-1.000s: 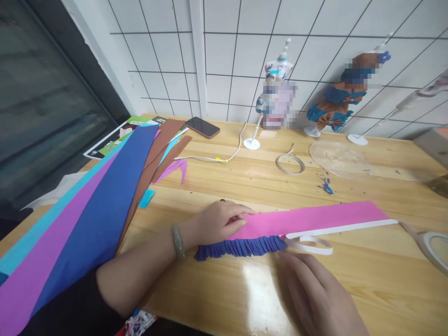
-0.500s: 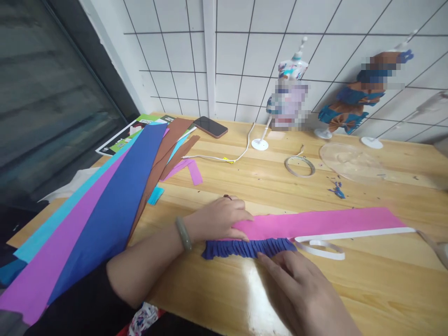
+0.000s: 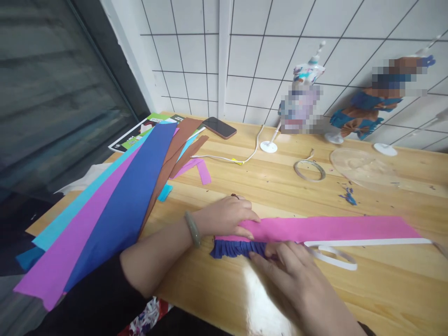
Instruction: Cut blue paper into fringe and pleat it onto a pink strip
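A long pink strip (image 3: pixel 336 227) of crepe-like material lies across the table, with white double-sided-looking tape (image 3: pixel 371 242) along its near edge. Along the left part of that edge runs a dark blue pleated strip (image 3: pixel 233 248). My left hand (image 3: pixel 227 217) rests on the pink strip's left end, palm down, thumb and forefinger apart and pressing on it. Over the pleats, my right hand (image 3: pixel 294 275) bends its fingers and pinches the blue strip, hiding its right part. Beside the right hand, a loose loop of the white tape (image 3: pixel 345 267) curls on the table.
Blue, purple, turquoise and brown strips (image 3: pixel 122 200) fan out at left over a green printed sheet (image 3: pixel 121 142). A phone (image 3: pixel 220 128), white cord (image 3: pixel 252 154), tape ring (image 3: pixel 310 171), blue scraps (image 3: pixel 349 197), a clear round sheet (image 3: pixel 364 168) and dressed mannequin stands (image 3: pixel 269 147) are farther back.
My right hand has moved left along the blue pleats, its fingers now bent over them and covering more of the strip. My left hand stays on the pink strip. The view has shifted slightly.
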`<action>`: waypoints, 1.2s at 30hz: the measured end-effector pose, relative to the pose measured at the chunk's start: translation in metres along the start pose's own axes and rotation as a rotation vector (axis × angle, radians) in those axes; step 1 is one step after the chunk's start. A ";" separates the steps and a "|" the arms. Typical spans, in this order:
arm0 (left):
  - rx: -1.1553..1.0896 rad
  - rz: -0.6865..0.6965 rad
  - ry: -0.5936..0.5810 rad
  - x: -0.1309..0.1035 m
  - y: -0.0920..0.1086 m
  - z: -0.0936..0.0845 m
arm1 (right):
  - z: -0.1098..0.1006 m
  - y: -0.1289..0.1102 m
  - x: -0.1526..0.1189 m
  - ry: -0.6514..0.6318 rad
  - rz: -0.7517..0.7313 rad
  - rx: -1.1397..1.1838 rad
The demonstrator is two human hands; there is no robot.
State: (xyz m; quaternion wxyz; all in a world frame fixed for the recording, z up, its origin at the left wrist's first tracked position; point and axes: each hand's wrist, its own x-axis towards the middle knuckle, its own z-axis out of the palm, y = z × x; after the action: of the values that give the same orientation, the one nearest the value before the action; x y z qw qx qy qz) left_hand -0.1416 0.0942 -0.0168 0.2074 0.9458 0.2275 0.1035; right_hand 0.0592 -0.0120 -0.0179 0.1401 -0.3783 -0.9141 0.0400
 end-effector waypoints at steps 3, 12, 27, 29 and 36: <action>-0.037 0.019 -0.007 0.000 -0.003 -0.002 | -0.001 -0.002 0.012 0.022 -0.002 -0.014; -0.090 -0.004 -0.022 0.001 -0.010 0.002 | 0.001 -0.004 0.012 -0.013 -0.098 0.052; -0.110 0.014 -0.028 0.002 -0.012 0.003 | -0.004 -0.011 0.028 -0.031 -0.163 0.072; -0.101 0.019 -0.021 0.002 -0.013 0.004 | -0.004 -0.010 0.032 -0.003 -0.134 0.065; -0.130 0.019 -0.012 0.002 -0.016 0.008 | 0.011 -0.020 0.037 -0.020 -0.179 0.003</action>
State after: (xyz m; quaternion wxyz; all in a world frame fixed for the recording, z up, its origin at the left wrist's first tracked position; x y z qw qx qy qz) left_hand -0.1441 0.1057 -0.0309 0.2686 0.9331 0.2102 0.1141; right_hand 0.0177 -0.0002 -0.0168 0.1346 -0.2943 -0.9456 0.0324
